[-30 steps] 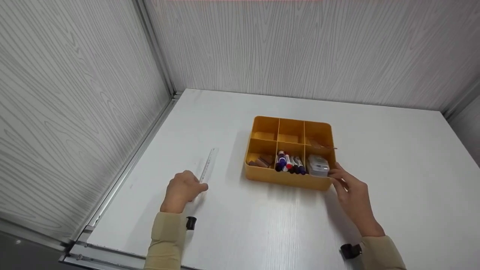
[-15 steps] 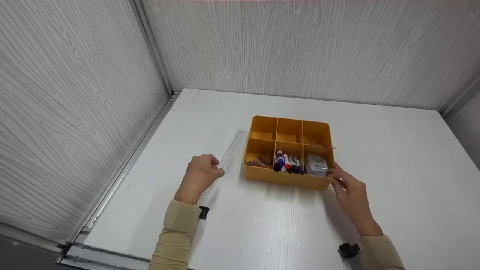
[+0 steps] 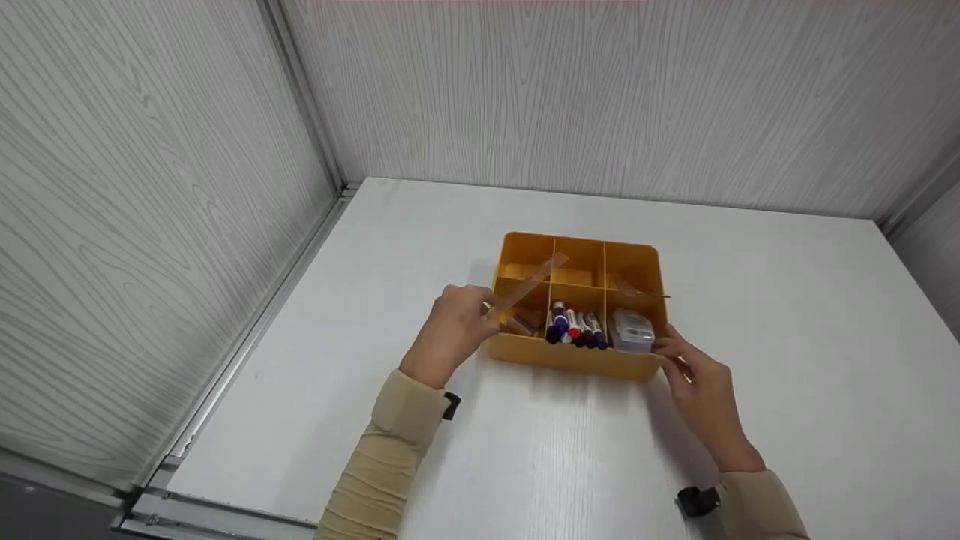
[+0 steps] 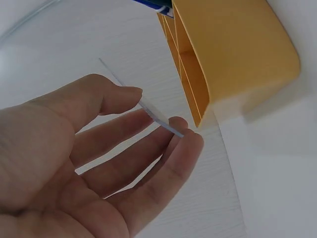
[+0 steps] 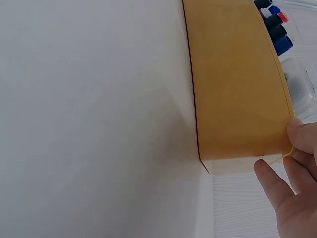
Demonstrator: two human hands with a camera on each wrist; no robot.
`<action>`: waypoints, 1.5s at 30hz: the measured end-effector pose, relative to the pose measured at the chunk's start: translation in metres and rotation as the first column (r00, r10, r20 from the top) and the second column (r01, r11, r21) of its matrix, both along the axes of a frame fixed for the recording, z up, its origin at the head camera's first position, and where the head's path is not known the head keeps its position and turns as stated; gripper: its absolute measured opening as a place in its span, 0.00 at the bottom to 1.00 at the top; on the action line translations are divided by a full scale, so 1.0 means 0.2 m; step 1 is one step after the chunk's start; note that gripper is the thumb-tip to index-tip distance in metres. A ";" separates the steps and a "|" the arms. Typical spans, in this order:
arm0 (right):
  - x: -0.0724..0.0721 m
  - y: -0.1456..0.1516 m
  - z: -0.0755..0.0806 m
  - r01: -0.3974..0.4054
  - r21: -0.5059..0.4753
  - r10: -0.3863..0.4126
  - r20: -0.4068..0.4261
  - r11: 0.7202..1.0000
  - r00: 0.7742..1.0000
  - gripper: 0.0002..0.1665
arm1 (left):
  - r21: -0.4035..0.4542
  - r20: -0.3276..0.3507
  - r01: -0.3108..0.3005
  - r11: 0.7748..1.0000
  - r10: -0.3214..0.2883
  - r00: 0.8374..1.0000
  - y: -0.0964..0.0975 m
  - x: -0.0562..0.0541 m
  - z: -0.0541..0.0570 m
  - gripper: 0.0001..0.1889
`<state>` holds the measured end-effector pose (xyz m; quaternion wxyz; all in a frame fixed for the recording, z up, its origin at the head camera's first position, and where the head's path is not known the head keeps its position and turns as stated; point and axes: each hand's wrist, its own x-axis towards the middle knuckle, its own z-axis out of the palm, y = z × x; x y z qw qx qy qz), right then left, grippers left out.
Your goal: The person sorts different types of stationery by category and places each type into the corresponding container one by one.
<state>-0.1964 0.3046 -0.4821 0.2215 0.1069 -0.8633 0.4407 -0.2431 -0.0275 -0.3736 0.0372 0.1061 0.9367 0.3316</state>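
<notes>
My left hand [image 3: 454, 330] pinches a clear plastic ruler [image 3: 531, 285] by its near end, thumb on one face and fingers on the other. The ruler slants over the left compartments of a yellow divided box [image 3: 574, 361], its far end above the back middle one. In the left wrist view the ruler [image 4: 157, 116] shows almost edge-on beside the box. My right hand [image 3: 705, 394] holds the box at its front right corner, the thumb on the rim in the right wrist view. Several markers [image 3: 576, 326] fill the front middle compartment.
A clear plastic case [image 3: 634, 330] sits in the front right compartment, small brownish blocks [image 3: 521, 322] in the front left. A thin clear reddish piece [image 3: 637, 289] pokes over the right rim. Panels [image 3: 187, 187] wall the white table [image 3: 360, 300] at left and back.
My left hand has moved right and away from me, carrying the ruler from beside the box to above it. The right hand has stayed on the box's corner.
</notes>
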 end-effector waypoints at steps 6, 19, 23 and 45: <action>0.00 -0.02 0.01 0.001 -0.009 -0.001 -0.016 1.000 1.000 0.08 | -0.035 -0.022 0.087 0.996 -0.088 0.996 0.14 -0.04 0.05 0.10; 0.00 0.00 0.01 0.009 -0.004 -0.009 -0.005 1.000 1.000 0.07 | -0.359 -0.123 0.187 0.914 -0.245 0.962 0.40 -0.16 0.12 0.10; 0.01 0.00 0.00 0.005 -0.005 -0.005 0.001 1.000 1.000 0.07 | -0.388 -0.086 0.225 0.894 -0.278 0.957 0.47 -0.19 0.14 0.11; 0.00 0.00 0.00 0.002 0.034 -0.001 -0.034 0.999 0.999 0.09 | -0.527 -0.184 0.191 0.828 -0.331 0.926 0.79 -0.22 0.10 0.10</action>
